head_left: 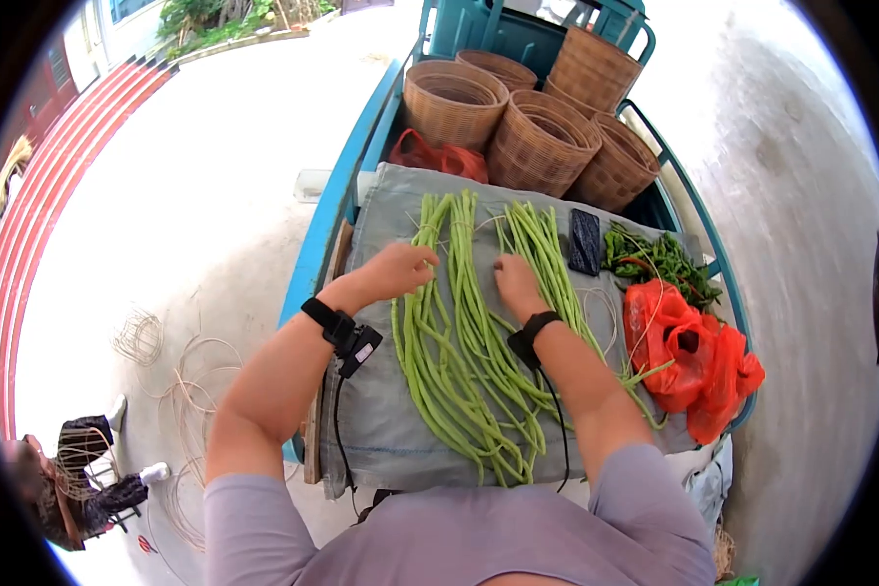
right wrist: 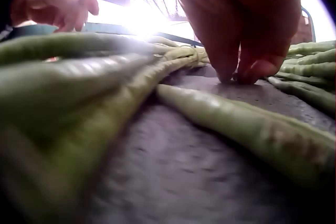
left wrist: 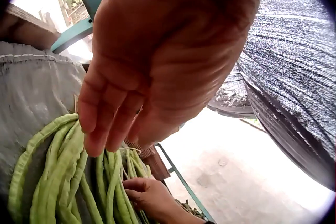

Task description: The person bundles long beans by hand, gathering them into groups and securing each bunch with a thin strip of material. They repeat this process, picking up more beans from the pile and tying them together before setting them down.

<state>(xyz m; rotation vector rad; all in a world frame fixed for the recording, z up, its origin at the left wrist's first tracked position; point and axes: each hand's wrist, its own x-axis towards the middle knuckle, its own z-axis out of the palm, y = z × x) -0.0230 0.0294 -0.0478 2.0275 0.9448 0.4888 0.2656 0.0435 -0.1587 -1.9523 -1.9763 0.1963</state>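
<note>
Long green beans point(head_left: 469, 322) lie in three bundles on a grey cloth point(head_left: 381, 430), bound near their upper ends with thin ties. My left hand point(head_left: 400, 269) is over the left bundle, its fingers loosely bent with nothing in them in the left wrist view. Between the middle and right bundles, my right hand point(head_left: 520, 286) points down. Its thumb and fingertips point(right wrist: 252, 70) come together right at the cloth, beside the right bundle of beans point(right wrist: 315, 66); I cannot tell whether they pinch something small there.
Stacked woven baskets point(head_left: 542, 137) stand in the blue cart point(head_left: 327, 234) beyond the cloth. A dark phone-shaped item point(head_left: 584, 241), green peppers point(head_left: 659, 262) and red plastic bags point(head_left: 684, 347) lie on the right. Someone sits at lower left near loose cane strips point(head_left: 181, 400).
</note>
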